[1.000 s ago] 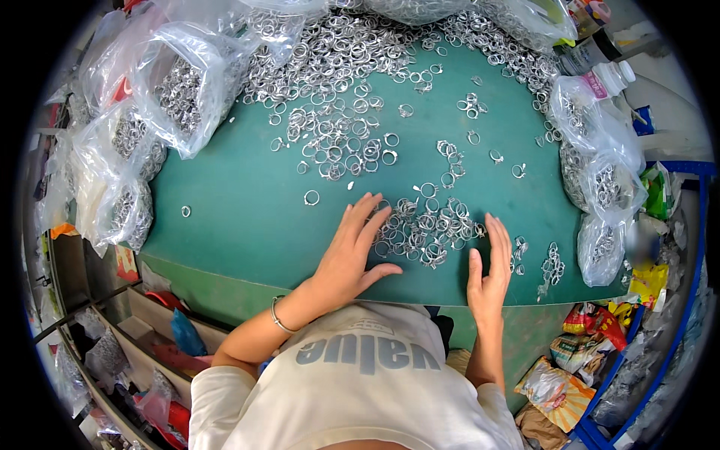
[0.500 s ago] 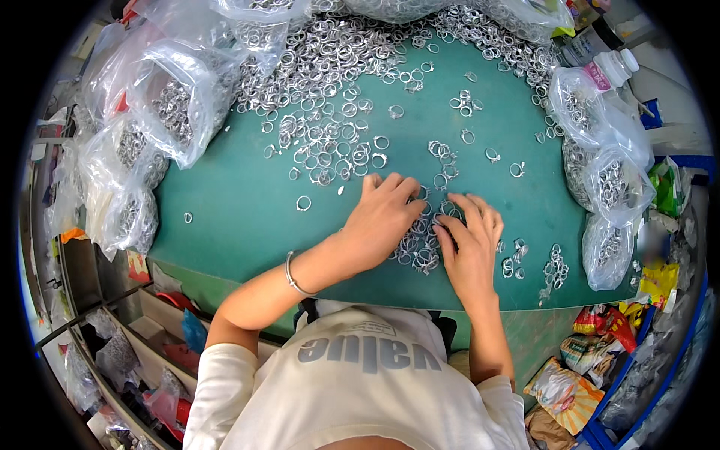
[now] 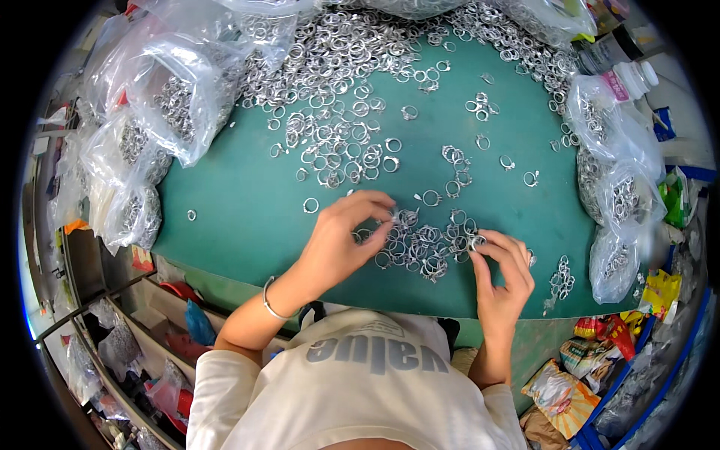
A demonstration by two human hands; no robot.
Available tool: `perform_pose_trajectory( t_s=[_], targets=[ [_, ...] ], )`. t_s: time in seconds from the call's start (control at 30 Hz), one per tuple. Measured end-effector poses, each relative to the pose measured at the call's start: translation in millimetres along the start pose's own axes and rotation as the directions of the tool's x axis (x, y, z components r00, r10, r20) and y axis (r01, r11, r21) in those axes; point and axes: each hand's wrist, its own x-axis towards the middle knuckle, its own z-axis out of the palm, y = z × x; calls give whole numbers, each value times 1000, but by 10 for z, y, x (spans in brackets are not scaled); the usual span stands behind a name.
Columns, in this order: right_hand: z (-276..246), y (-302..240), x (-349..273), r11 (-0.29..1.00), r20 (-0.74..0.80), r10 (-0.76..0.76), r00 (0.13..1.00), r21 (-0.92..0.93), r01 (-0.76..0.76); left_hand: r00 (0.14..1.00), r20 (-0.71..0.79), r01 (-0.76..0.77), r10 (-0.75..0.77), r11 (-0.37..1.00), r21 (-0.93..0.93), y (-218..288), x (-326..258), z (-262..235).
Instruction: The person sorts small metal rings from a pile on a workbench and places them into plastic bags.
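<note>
A small pile of silver-coloured rings point(image 3: 424, 251) lies on the green table between my hands. At the pile's left edge, my left hand point(image 3: 346, 231) has thumb and forefinger pinched together; what sits between the tips is too small to make out. My right hand point(image 3: 506, 271) is at the pile's right side, its thumb and fingertips closed on a ring point(image 3: 476, 241). Just beyond the pile rests a single ring point(image 3: 430, 198), and a short chain-like cluster of rings point(image 3: 457, 169) lies farther off. A metal bangle point(image 3: 270, 297) circles my left wrist.
A large heap of rings point(image 3: 330, 52) spreads along the far side of the green table point(image 3: 240, 202). Clear plastic bags of rings stand at the left point(image 3: 176, 105) and right point(image 3: 619, 195). A small ring cluster point(image 3: 562, 277) lies near the right front edge. Open drawers point(image 3: 161, 319) are lower left.
My hands have moved apart, the left toward the left and the right toward the right and nearer me, uncovering the pile. My right fingertips now pinch a ring.
</note>
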Motion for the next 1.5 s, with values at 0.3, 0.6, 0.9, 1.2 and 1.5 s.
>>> perform_pose_trajectory(
  t_s=[0.3,0.6,0.9,1.2,1.5],
  targets=[
    [449,-419,24,973,192,-21,981,229,-24,982,-98,-144,159,978,149,-10,-427,165],
    [870,-718,82,961,421,-159,893,273,42,774,-539,316,-332,940,-127,-530,-952,-764],
    [2585,-1709,603,781,431,-588,684,524,341,869,-381,306,-317,948,-92,-502,-1415,-767],
    [3488,-1972,589,730,479,-643,598,620,289,847,-406,269,-342,936,-228,-552,-1562,-706],
    [3583,-2031,618,724,425,-690,586,405,558,742,-606,267,-287,955,-126,-719,-1583,-937]
  ],
)
